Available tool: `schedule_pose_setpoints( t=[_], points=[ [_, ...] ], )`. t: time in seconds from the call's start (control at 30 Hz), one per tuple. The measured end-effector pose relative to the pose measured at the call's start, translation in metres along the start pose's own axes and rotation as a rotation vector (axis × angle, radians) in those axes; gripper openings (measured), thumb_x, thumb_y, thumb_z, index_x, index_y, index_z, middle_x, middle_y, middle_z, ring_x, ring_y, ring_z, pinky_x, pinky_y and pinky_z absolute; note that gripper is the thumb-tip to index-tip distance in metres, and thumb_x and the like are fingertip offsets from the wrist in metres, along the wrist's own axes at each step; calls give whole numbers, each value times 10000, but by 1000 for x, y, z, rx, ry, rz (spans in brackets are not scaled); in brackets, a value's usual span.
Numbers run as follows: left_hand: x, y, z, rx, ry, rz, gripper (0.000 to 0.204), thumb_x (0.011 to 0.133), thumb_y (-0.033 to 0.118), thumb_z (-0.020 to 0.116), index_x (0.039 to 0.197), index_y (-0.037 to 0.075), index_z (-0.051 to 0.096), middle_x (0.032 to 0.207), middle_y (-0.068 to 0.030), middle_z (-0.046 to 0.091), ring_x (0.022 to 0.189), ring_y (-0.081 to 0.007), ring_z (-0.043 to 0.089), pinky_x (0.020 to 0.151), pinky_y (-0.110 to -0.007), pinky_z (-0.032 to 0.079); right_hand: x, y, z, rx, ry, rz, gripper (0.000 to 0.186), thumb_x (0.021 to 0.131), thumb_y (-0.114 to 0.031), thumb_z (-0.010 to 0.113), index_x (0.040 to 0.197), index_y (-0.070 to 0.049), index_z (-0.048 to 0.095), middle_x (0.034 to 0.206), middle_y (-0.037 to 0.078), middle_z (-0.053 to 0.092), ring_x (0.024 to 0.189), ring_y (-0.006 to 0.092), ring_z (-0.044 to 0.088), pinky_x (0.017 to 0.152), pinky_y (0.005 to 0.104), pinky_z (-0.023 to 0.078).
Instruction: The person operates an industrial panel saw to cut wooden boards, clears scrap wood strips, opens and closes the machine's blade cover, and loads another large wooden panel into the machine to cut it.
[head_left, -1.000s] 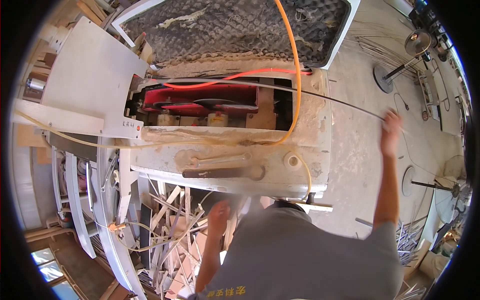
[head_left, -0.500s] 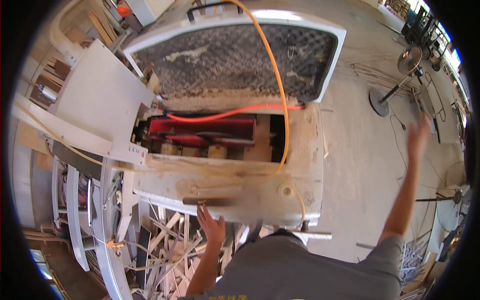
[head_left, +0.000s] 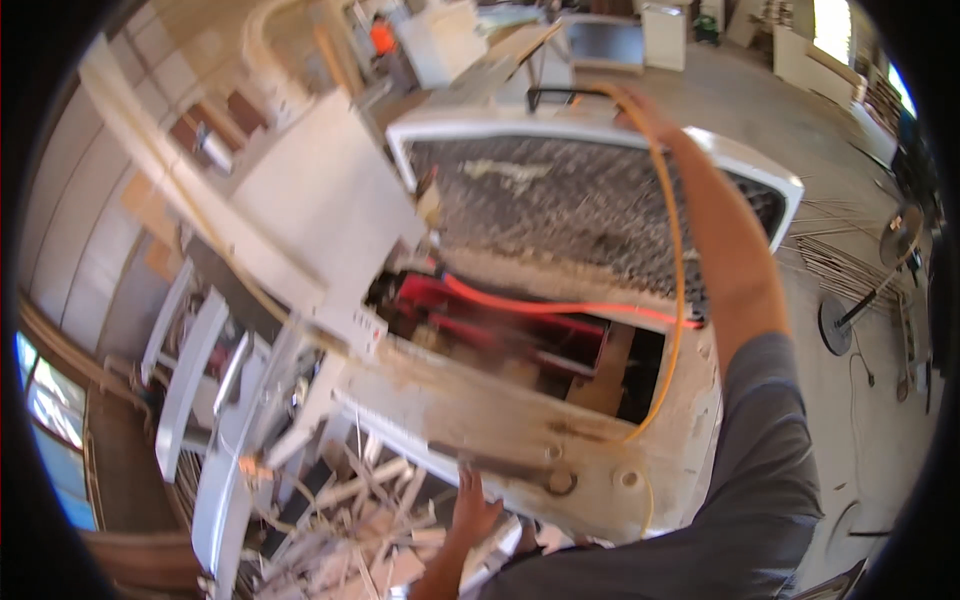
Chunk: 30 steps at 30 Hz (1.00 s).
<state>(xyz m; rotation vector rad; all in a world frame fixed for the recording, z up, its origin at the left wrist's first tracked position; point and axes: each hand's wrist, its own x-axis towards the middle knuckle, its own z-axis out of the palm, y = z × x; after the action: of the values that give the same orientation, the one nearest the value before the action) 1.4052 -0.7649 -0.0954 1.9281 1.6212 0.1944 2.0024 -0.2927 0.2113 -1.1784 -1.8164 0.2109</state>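
My right hand point(head_left: 640, 110) reaches up to the top of the raised, foam-lined lid point(head_left: 540, 200), beside its black handle point(head_left: 548, 97) and the orange hose point(head_left: 668, 200); its fingers are blurred and partly hidden. Below the lid, a red housing point(head_left: 510, 335) sits in the machine's open well, with a red hose point(head_left: 560, 308) running across it. My left hand point(head_left: 474, 505) has its fingers apart at the front edge of the dusty machine top point(head_left: 600, 450), touching or just below a long dark tool point(head_left: 500, 463) lying there.
Wood offcuts point(head_left: 380, 540) pile below the machine's front. Grey frame rails point(head_left: 195, 380) stand at the left. A pedestal fan point(head_left: 900, 245) and long thin strips point(head_left: 840, 260) are at the right. A person in orange point(head_left: 382, 38) is in the background.
My right hand left the thin dark rod it held and swung from the right up to the lid's top. My left hand rose to the front edge. The view has turned.
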Motion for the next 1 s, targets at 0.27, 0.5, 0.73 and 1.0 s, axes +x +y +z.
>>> schedule_pose_setpoints(
  t=[0.27,0.5,0.73,1.0],
  points=[
    [16,0,-17,-77,67,84,980,814,278,762,1566,-70,239,1595,-442,167,1511,-544,199,1248,-510,248,-43,-91,1,-115,63,-24,439,963,-260,727,1304,-3,629,960,44,660,880,147,592,844,304,497],
    [-3,-17,-33,-201,22,11,779,874,255,727,1501,-67,394,1622,-343,263,1457,-482,362,1199,-465,355,-172,-271,104,-455,-57,34,317,840,-205,813,1075,-22,705,873,202,679,778,387,623,752,423,521],
    [-23,-11,-51,-429,257,95,423,909,144,673,1314,35,622,1289,-210,650,1224,-406,597,1056,-452,475,-295,-336,172,-607,-267,45,352,648,-138,852,974,-86,732,910,98,668,960,305,611,884,427,454],
    [128,42,-37,64,429,546,465,905,164,652,1358,69,611,1401,-210,554,1317,-404,499,1123,-487,420,-342,-352,222,-612,-283,93,341,636,-83,847,956,-104,730,878,65,678,965,253,613,882,409,433]
  ],
)
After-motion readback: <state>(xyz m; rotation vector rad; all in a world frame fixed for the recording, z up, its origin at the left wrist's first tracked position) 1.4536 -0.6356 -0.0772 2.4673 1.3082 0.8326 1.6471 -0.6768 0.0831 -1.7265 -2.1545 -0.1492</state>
